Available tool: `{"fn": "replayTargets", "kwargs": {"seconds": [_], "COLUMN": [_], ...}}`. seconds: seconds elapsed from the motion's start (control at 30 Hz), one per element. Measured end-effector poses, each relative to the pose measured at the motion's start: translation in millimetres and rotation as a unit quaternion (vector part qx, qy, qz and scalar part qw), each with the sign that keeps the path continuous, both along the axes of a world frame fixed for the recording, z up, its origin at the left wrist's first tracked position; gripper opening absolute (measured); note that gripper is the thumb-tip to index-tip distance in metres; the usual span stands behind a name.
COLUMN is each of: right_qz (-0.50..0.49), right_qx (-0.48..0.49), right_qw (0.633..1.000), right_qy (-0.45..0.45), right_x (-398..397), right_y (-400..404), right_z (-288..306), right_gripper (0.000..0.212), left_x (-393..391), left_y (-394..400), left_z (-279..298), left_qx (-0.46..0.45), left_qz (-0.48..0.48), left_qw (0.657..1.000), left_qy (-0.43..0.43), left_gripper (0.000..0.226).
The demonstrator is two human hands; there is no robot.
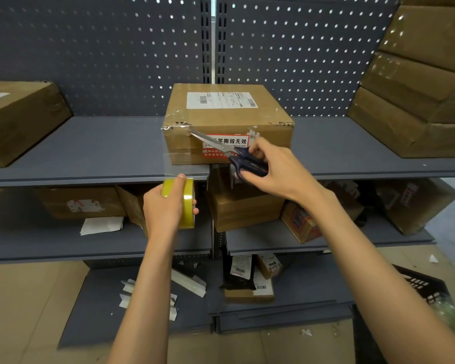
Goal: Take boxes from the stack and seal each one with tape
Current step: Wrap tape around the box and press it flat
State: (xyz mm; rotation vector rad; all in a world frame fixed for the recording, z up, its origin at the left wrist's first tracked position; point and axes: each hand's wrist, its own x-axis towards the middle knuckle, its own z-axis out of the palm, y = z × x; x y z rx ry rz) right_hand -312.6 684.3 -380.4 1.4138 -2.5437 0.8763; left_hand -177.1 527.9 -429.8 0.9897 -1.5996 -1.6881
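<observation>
Box: one brown box (227, 122) sits on the top shelf (95, 153), straight ahead of both hands.
Tape roll: one yellow roll (185, 203) sits below the shelf edge. The left hand (166, 203) has its fingers curled round it.
Tape strip: a clear strip (175, 158) runs up from the roll to the box's front left corner. Its long way goes up and down.
Scissors: one pair (229, 151) with dark handles. The right hand (271, 166) grips the handles, fingers curled in the loops. The blades look nearly closed.
Key spot: the blade tips point up-left, near the box corner. The strip is just left of and below the blades. The right hand is nearer to it.
Stack: about three boxes (418, 82) piled at the right.
Next step, my guess: snip the strip.
</observation>
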Motion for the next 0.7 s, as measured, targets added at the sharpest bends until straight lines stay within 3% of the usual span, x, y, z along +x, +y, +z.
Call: {"fn": "replayTargets", "kwargs": {"seconds": [0.17,0.7], "right_qz": [-0.006,0.037], "right_qx": [0.025,0.061], "right_qw": [0.998,0.992], "right_qy": [-0.05,-0.107], "right_x": [3,3], "right_y": [5,-28], "right_z": [-1,1], "right_gripper": [0.056,0.058], "left_x": [-2,1], "left_y": [-1,0], "left_z": [-1,-1], "left_qx": [0.002,-0.013], "left_qz": [0.005,-0.005], "left_qw": [1.0,1.0], "left_qy": [-0.005,-0.009], "left_gripper": [0.025,0.026]}}
